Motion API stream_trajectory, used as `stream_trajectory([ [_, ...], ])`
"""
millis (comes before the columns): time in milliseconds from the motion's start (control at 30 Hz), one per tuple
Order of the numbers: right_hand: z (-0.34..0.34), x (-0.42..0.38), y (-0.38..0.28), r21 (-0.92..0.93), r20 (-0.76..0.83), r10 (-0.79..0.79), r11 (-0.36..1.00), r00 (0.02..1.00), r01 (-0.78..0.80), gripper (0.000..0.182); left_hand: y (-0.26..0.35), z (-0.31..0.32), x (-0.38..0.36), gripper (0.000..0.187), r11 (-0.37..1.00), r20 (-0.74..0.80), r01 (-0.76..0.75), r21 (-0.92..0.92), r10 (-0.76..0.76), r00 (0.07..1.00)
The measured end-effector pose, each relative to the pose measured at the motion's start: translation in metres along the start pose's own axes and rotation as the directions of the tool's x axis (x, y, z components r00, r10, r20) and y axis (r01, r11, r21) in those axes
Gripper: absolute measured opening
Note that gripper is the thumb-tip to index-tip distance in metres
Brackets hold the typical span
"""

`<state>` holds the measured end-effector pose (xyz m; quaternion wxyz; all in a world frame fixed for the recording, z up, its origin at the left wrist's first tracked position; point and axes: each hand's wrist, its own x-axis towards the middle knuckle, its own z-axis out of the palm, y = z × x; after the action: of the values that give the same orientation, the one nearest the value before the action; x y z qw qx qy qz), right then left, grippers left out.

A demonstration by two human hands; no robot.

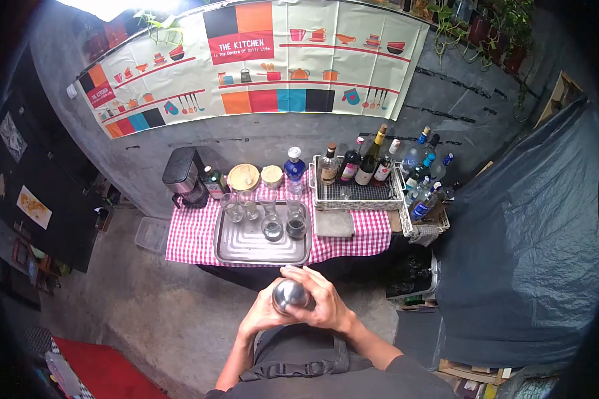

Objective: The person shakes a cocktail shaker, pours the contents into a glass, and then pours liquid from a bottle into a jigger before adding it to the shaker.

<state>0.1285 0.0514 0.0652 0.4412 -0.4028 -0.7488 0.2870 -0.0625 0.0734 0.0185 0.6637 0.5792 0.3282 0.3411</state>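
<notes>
A shiny metal cocktail shaker, seen from its rounded top end, is held in front of my body by both hands. My left hand is wrapped round its left side. My right hand grips it from the right, fingers reaching across the far side. The shaker's lower part is hidden. Beyond my hands, a metal tray lies on a red-and-white checked tablecloth. On the tray stand several clear glasses, among them a round-bellied glass and another beside it.
A coffee maker, a green bottle, a yellow bowl and a blue decanter line the table's back. To the right are a folded cloth, a wicker basket with bottles, and further bottles. A plastic bin stands left.
</notes>
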Motion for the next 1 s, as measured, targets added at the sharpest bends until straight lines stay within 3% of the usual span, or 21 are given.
stream_trajectory([
  [33, -0.001, 0.0, 0.004, 0.038, -0.018, 0.061, 0.997, 0.998, -0.06, 0.063, 0.002, -0.001, 0.0, 0.074, 1.0, 0.003, 0.001, 0.002, -0.001, 1.0],
  [67, -0.001, -0.003, 0.008, 0.098, 0.004, 0.184, 0.978, 0.983, -0.184, 0.063, 0.004, -0.003, -0.001, 0.073, 0.992, -0.03, -0.013, 0.125, 0.017, 0.999],
  [100, 0.0, -0.006, 0.008, 0.097, 0.004, 0.183, 0.978, 0.983, -0.182, 0.063, 0.005, -0.005, -0.001, 0.072, 0.969, -0.062, -0.026, 0.246, 0.042, 0.997],
  [167, 0.003, -0.012, 0.007, 0.16, -0.042, 0.093, 0.983, 0.995, -0.086, 0.062, 0.003, -0.01, -0.001, 0.072, 0.959, -0.064, -0.112, 0.262, 0.133, 0.989],
  [200, 0.002, -0.012, 0.003, 0.069, -0.014, 0.004, 0.998, 1.0, -0.003, 0.063, -0.004, -0.01, 0.0, 0.073, 0.969, -0.061, -0.089, 0.231, 0.106, 0.993],
  [267, 0.003, -0.008, -0.003, 0.024, 0.027, -0.027, 0.999, 0.999, 0.027, 0.066, -0.012, -0.006, -0.003, 0.074, 0.978, -0.053, -0.061, 0.197, 0.073, 0.996],
  [333, 0.005, -0.009, 0.004, 0.015, 0.031, -0.038, 0.999, 0.999, 0.037, 0.066, -0.013, 0.002, -0.005, 0.066, 1.0, -0.055, -0.023, 0.021, 0.025, 0.998],
  [400, 0.003, -0.011, 0.012, 0.146, 0.054, 0.254, 0.955, 0.966, -0.259, 0.065, -0.011, -0.001, -0.005, 0.07, 0.997, -0.037, 0.014, 0.072, -0.012, 0.999],
  [433, 0.004, -0.014, 0.014, 0.147, 0.053, 0.253, 0.955, 0.966, -0.258, 0.065, -0.01, -0.004, -0.006, 0.075, 0.991, -0.027, 0.05, 0.121, -0.047, 0.999],
  [500, 0.007, -0.02, 0.015, 0.172, -0.015, 0.162, 0.972, 0.987, -0.157, 0.066, -0.012, -0.012, -0.005, 0.077, 0.977, -0.039, -0.059, 0.203, 0.069, 0.997],
  [567, 0.004, -0.015, 0.0, 0.019, 0.013, -0.006, 1.0, 1.0, 0.006, 0.067, -0.012, -0.01, -0.003, 0.077, 0.973, -0.048, -0.078, 0.215, 0.09, 0.995],
  [633, 0.006, -0.01, -0.003, -0.006, 0.033, -0.055, 0.998, 0.998, 0.055, 0.065, -0.008, 0.0, -0.003, 0.075, 0.989, -0.054, -0.083, 0.124, 0.09, 0.994],
  [700, 0.006, -0.007, 0.006, -0.035, -0.028, 0.008, 0.999, 1.0, -0.009, 0.063, -0.006, 0.003, -0.003, 0.074, 0.995, -0.058, -0.09, 0.035, 0.092, 0.994],
  [767, 0.005, -0.01, 0.016, 0.087, -0.059, 0.127, 0.989, 0.99, -0.122, 0.063, -0.004, 0.0, -0.003, 0.072, 0.997, -0.029, -0.014, 0.073, 0.017, 0.999],
  [833, 0.003, -0.014, 0.009, 0.149, -0.052, 0.136, 0.981, 0.989, -0.127, 0.061, -0.001, -0.003, 0.0, 0.068, 0.99, -0.047, -0.051, 0.135, 0.057, 0.997],
  [900, 0.002, -0.012, 0.001, 0.03, -0.022, -0.045, 0.998, 0.999, 0.046, 0.063, 0.0, -0.005, 0.001, 0.062, 0.961, -0.067, -0.11, 0.253, 0.131, 0.989],
  [967, 0.002, -0.009, -0.003, -0.01, -0.002, -0.069, 0.998, 0.998, 0.069, 0.064, -0.007, -0.005, 0.001, 0.064, 0.954, -0.025, -0.148, 0.26, 0.16, 0.987],
  [1000, 0.002, -0.006, 0.001, -0.009, -0.011, -0.061, 0.998, 0.998, 0.061, 0.065, -0.004, -0.001, 0.0, 0.066, 0.983, -0.003, -0.095, 0.158, 0.097, 0.995],
])
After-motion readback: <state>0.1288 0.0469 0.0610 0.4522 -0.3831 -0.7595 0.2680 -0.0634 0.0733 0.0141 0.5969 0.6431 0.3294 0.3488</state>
